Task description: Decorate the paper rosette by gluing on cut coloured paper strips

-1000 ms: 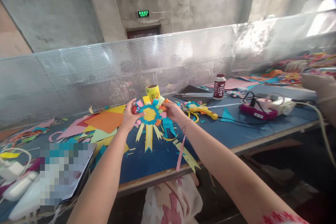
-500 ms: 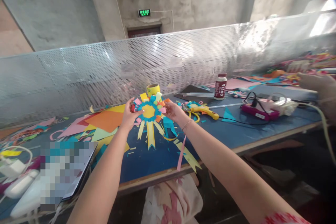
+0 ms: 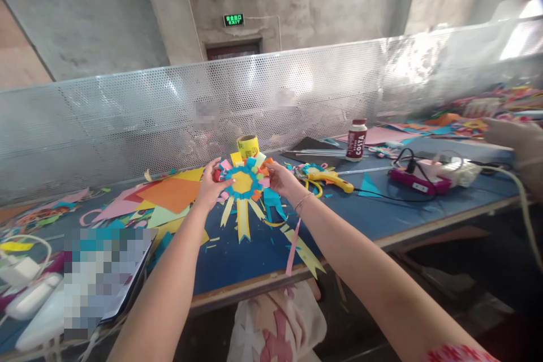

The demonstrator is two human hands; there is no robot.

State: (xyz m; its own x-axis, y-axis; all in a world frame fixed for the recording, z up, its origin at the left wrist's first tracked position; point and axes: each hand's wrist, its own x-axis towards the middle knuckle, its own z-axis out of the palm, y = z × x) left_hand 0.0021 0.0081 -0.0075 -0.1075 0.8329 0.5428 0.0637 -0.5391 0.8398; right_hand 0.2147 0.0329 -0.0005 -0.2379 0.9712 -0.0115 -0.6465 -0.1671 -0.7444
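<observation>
Both hands hold up a paper rosette (image 3: 242,182) over the blue table. It has a yellow centre, a blue ring, colourful loops round its edge and yellow ribbon tails hanging down. My left hand (image 3: 211,185) grips its left edge, thumb on the front. My right hand (image 3: 283,181) pinches the right edge; its fingertips are partly hidden behind the loops. Behind the rosette stands a yellow tape roll (image 3: 248,146). A yellow glue gun (image 3: 331,180) lies to the right of my right hand. Pale yellow paper tails (image 3: 306,251) lie at the front edge, below my right forearm.
Coloured paper sheets (image 3: 173,195) lie at left, behind a blurred-out tablet-like device (image 3: 123,283). A brown bottle (image 3: 356,140) and a purple power strip (image 3: 418,182) with cables stand at right. A perforated metal screen (image 3: 148,119) borders the back. Another person's hand (image 3: 504,133) is at far right.
The rosette has turned slightly in my hands and sits a touch further right. My hands keep their grip on both sides.
</observation>
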